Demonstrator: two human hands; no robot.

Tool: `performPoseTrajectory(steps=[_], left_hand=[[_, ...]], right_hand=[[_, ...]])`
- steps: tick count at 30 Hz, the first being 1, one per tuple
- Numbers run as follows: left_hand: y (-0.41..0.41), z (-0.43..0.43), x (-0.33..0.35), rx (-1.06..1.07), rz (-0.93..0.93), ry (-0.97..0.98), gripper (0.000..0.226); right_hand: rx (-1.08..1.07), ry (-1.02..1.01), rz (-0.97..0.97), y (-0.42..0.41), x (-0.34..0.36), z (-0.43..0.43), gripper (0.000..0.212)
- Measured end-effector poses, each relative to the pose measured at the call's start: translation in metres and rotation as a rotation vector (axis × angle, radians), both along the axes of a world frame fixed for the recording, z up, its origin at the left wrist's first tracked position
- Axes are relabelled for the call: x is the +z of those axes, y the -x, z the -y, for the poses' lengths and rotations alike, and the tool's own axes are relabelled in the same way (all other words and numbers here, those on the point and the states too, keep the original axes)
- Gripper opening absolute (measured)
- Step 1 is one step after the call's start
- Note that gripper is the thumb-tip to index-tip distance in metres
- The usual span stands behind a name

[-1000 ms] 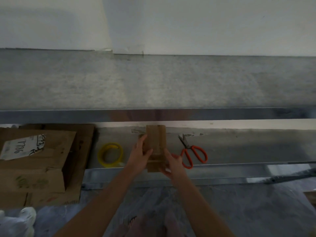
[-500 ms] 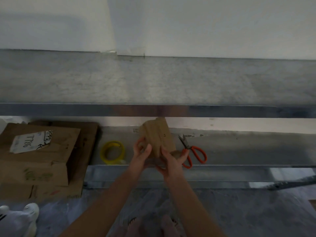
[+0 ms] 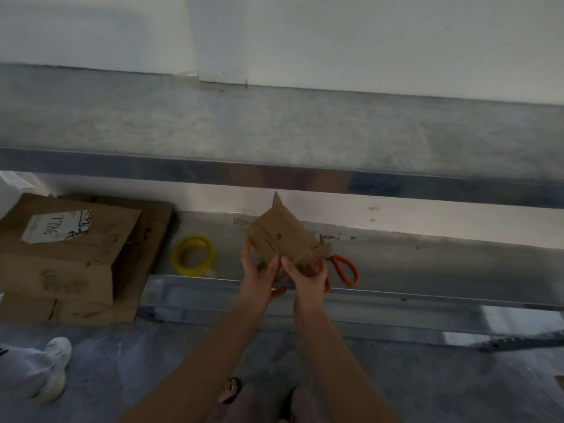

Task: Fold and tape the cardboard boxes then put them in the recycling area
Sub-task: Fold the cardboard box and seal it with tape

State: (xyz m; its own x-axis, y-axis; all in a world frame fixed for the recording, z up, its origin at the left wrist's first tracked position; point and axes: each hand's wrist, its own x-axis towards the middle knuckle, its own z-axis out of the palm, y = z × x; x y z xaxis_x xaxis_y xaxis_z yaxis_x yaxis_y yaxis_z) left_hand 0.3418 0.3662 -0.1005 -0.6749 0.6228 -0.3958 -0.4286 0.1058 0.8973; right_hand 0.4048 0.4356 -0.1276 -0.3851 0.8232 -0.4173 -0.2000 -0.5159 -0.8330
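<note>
The left hand (image 3: 258, 277) is gripping the lower left edge of a small box (image 3: 279, 236), its thumb lying on the near face and its fingers curling round the far side. The right hand (image 3: 306, 279) is pinching the box's bottom right corner, its thumb pressing on the front just beside the left thumb. The box is being held tilted in the air, rising above both hands, with one pointed flap sticking up at its top and another jutting out to the right. It is hanging over the lower shelf (image 3: 412, 264) without touching it. Yellow tape (image 3: 193, 255) is lying on that shelf, near the left hand on its left. Orange-handled scissors (image 3: 345, 270) are lying just right of the right hand, their blades partly hidden behind the box. Further left, a stack of cartons (image 3: 70, 264) is sitting with a white label (image 3: 58, 225) on top. A white shoe (image 3: 55, 367) is standing on the floor below them.
</note>
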Motion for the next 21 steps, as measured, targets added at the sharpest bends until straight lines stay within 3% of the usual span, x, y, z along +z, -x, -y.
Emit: performPoseTrajectory(steps=[3, 8, 10, 14, 17, 21], left_hand=[[-0.005, 0.003, -0.005, -0.038, -0.107, 0.039, 0.064], [0.0, 0.008, -0.012, -0.111, -0.352, 0.135, 0.055], [0.012, 0.015, -0.015, -0.212, -0.555, 0.326, 0.059], [0.047, 0.035, -0.011, -0.476, -1.105, 0.579, 0.057], [0.077, 0.042, 0.004, -0.675, -1.392, 0.674, 0.066], [0.081, 0.027, 0.031, -0.831, -1.584, 0.58, 0.066]], right_hand=[[0.09, -0.013, 0.044, -0.008, -0.008, -0.014, 0.092], [0.091, -0.004, 0.066, -0.014, -0.005, -0.021, 0.117], [0.116, -0.104, 0.165, -0.02, -0.003, -0.02, 0.122], [0.215, -0.473, 0.56, -0.035, 0.008, -0.018, 0.11], [0.153, -0.588, 0.618, -0.048, 0.017, -0.016, 0.109], [0.028, -0.594, 0.593, -0.076, 0.036, -0.014, 0.108]])
